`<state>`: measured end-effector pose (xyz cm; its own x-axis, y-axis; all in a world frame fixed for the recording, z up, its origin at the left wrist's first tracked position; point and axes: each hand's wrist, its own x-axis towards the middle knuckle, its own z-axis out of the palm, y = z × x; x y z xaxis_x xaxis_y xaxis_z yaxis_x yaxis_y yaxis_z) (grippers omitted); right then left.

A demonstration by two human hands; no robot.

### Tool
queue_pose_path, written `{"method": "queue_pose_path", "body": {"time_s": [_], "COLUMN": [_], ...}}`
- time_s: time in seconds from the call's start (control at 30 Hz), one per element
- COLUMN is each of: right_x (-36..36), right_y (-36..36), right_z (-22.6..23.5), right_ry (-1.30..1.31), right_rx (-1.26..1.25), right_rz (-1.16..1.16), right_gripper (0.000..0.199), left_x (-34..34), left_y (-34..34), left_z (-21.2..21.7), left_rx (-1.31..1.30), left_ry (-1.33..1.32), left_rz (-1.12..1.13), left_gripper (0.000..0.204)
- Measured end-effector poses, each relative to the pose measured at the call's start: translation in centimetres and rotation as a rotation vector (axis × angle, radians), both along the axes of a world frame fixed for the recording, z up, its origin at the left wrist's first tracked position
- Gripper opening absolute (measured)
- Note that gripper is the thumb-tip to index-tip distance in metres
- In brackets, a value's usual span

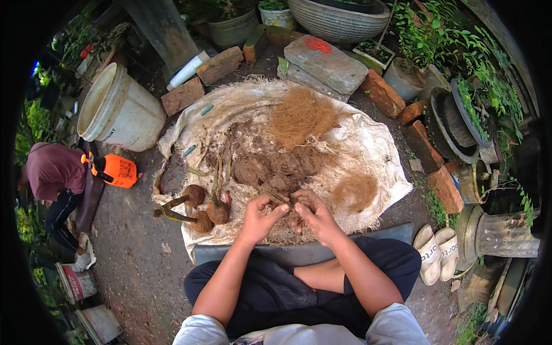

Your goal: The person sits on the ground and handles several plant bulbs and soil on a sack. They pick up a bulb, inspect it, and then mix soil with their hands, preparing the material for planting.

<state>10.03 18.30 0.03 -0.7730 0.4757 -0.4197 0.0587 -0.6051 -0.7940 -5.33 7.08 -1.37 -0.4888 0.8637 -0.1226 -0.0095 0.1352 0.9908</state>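
My left hand [261, 218] pinches a short greenish-brown plant stem [276, 196] above a white woven sack [376, 135]. Close beside it, my right hand [315, 215] has its fingers curled at the stem's lower end; dark soil clings to the fingertips. Whether roots are between those fingers is too small to tell. Just beyond both hands lies a heap of damp brown soil [282, 167]. Several round brown fibre-covered balls [218, 212] with thick green stems rest left of my left hand. A large tuft of brown fibre [302, 118] and a smaller one [355, 192] lie on the sack.
Two small green sticks [207, 110] lie on the sack's left part. Bricks [382, 94] and a stone slab [326, 63] border its far side. At left are a white bucket [129, 112], an orange sprayer [119, 171] and a crouching person [57, 172]. Sandals [428, 255] sit at right.
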Motion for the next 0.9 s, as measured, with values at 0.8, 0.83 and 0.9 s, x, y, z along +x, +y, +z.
{"method": "queue_pose_path", "body": {"time_s": [0.8,0.83,0.9], "right_x": [0.0,0.0,-0.1], "right_y": [-1.0,-1.0,-0.9], "right_z": [-1.8,-2.0,-2.3], "right_ry": [-0.121,-0.125,-0.100], "right_rx": [0.649,0.599,0.569], "right_rz": [0.246,0.249,0.201], "right_gripper": [0.030,0.031,0.032], "left_x": [-0.3,-0.5,-0.7], "left_y": [0.6,0.6,0.5], "left_z": [1.1,0.9,0.4], "left_rx": [0.071,0.070,0.047], "left_ry": [0.289,0.260,0.149], "left_rz": [-0.009,-0.023,-0.008], "left_gripper": [0.019,0.018,0.018]}}
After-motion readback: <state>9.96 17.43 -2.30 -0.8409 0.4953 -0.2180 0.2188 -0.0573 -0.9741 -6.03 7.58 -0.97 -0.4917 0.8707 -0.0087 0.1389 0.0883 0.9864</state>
